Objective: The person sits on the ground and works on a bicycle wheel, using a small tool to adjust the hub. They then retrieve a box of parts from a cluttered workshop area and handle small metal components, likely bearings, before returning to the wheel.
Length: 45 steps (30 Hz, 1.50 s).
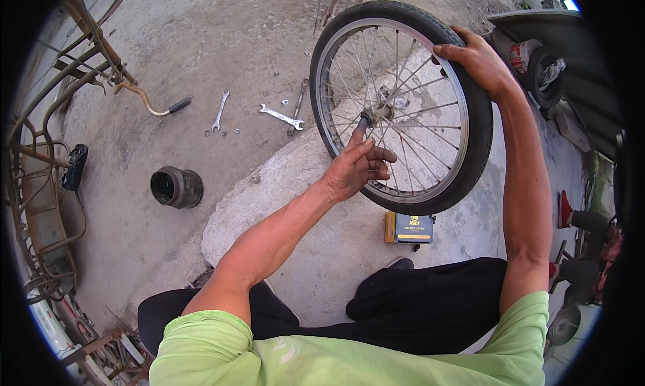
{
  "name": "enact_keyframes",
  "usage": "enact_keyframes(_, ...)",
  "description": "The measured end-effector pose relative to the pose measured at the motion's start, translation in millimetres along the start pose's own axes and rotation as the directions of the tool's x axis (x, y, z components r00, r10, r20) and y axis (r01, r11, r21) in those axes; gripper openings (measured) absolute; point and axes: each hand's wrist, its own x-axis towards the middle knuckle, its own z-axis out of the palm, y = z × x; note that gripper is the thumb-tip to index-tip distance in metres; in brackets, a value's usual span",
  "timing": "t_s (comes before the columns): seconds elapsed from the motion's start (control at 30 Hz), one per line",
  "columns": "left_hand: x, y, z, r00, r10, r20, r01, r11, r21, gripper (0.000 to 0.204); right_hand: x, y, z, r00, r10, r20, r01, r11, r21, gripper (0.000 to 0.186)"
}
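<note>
A spoked bicycle wheel (480, 144) with a black tyre stands tilted in front of me. My right hand (478, 60) is closed round its tyre and rim at the upper right, thumb on the rim. Near the hub (381, 110), my left hand (359, 164) has one finger stretched up to the end of the axle. Its other fingers are apart and loosely bent in front of the spokes, with nothing seen in them. Below the wheel sits a small black and yellow box (411, 229).
Open-ended wrenches (220, 110) (281, 116), a hammer-like tool (298, 107) and small nuts lie left of the wheel. A dark hollow cylinder (176, 187) stands nearer. A rusty cycle frame (47, 137) fills the left edge. A small tyre (543, 77) and another person's legs (583, 218) are at right.
</note>
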Motion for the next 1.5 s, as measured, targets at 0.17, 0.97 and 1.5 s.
enact_keyframes(0.17,6,-12,-2,0.999,-0.034,-0.005,0.031,0.95,-0.31,0.063,-2,2,-4,1.0,0.022,0.011,-0.022,1.0,-0.012,0.053)
enact_keyframes(0.97,6,21,-34,0.995,0.066,-0.074,-0.049,0.977,0.205,0.077,3,-1,-1,0.997,0.08,-0.003,-0.08,0.997,0.003,0.063)
enact_keyframes(1.5,6,63,-7,0.964,0.26,0.045,-0.26,0.907,0.331,0.073,14,-19,13,0.983,0.065,-0.171,-0.009,0.951,0.309,0.059)
